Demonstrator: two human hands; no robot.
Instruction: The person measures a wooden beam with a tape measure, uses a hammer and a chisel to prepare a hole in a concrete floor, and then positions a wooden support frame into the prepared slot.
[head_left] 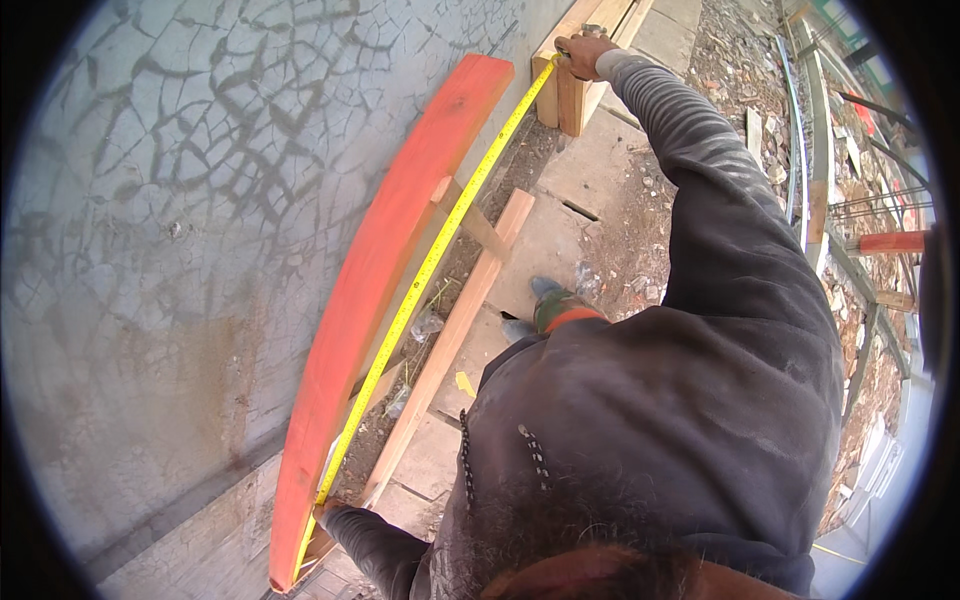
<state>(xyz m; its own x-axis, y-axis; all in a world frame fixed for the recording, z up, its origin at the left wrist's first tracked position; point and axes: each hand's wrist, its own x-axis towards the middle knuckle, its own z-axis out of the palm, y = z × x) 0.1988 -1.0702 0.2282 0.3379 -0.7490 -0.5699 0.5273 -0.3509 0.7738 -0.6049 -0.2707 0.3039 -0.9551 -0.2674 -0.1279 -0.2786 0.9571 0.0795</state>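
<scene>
A yellow tape measure blade (424, 268) is drawn out in a long straight line beside a red-painted wooden beam (385, 235). At its far end my right hand (586, 56) is closed round the tape measure, over the ends of stacked timbers (571, 100). A small metallic piece shows just above those fingers; the tape's case is mostly hidden. Toward the lower left, my left hand (322, 510) pinches the blade near the beam's near end. Only part of that hand shows past the sleeve. The blade runs on a little beyond it, along the beam's edge.
A cracked grey wall (190, 200) rises behind the beam. A bare wooden rail (450, 345) runs parallel, joined by short crosspieces. My boots (545, 305) stand on paving slabs (545, 215). Rubble (735, 70) and a timber framework (815, 190) lie to the right.
</scene>
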